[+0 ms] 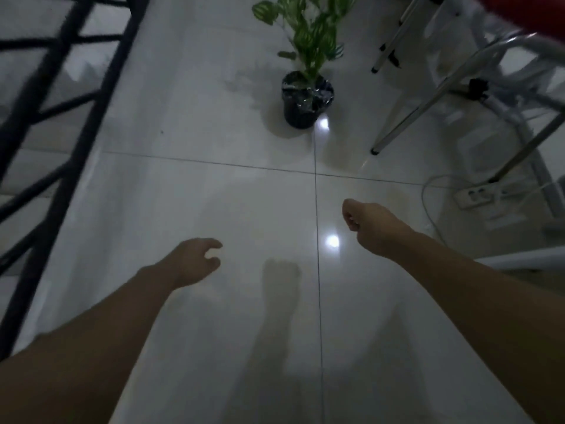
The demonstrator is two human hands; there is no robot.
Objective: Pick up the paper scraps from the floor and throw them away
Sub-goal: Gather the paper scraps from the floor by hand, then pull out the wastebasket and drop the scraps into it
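- Right hand (365,223) is curled into a fist above the tiled floor (189,185), maybe keeping scraps inside; I cannot tell.
- Left hand (195,260) hangs half spread, holding nothing.
- No paper scraps are visible.

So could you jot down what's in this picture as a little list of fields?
Left hand: fingers loosely curled, part open, holding nothing visible
Right hand: closed in a fist; contents hidden
Floor: glossy pale tiles, no paper scraps visible
Potted plant: upright in a black pot, ahead of the hands
Power strip: on the floor, far right
Black frame: left edge
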